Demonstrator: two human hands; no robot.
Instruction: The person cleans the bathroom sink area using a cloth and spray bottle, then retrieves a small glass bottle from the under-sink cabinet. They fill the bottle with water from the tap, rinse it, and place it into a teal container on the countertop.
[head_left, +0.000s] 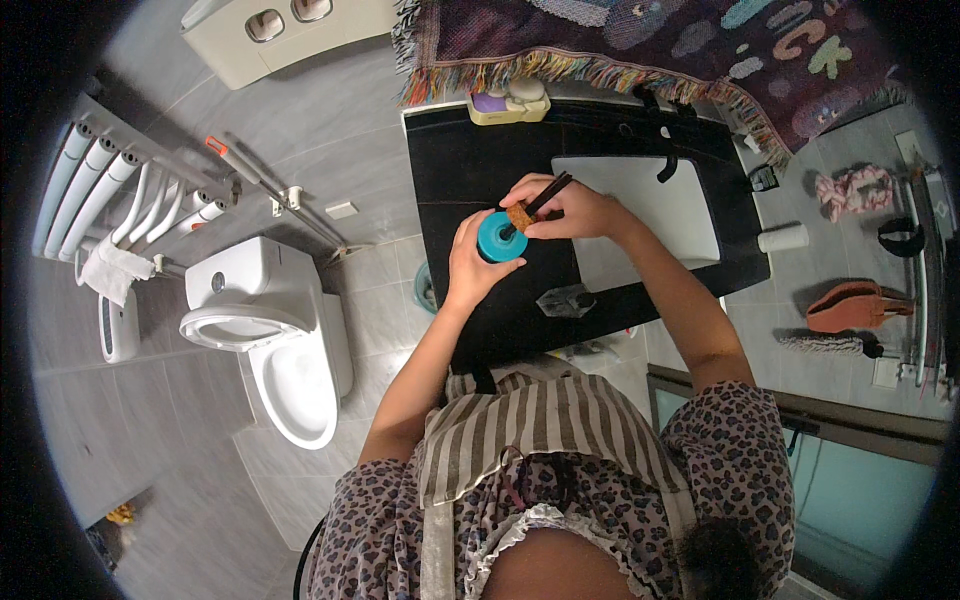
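Observation:
Above the black countertop (442, 169), my left hand (474, 262) is wrapped around a turquoise round container (501, 238), whose top faces the camera. My right hand (566, 210) pinches a brown, cork-like piece (523, 216) at the container's right edge. A dark, slim stick-like item (550, 193) passes between the right fingers and slants down towards the dark opening in the container's top. Whether it is one stick or a pair, and how far it reaches inside, I cannot tell. Just right of my hands lies the white sink (637, 217); a clear faceted object (566, 301) sits on the counter below them.
A cream tray (510, 114) with soap-like items stands at the counter's back edge, under a fringed woven cloth (660, 45). The black faucet (666, 169) reaches over the sink. At the left is a toilet (300, 397) with a wall rack (94, 187) above it.

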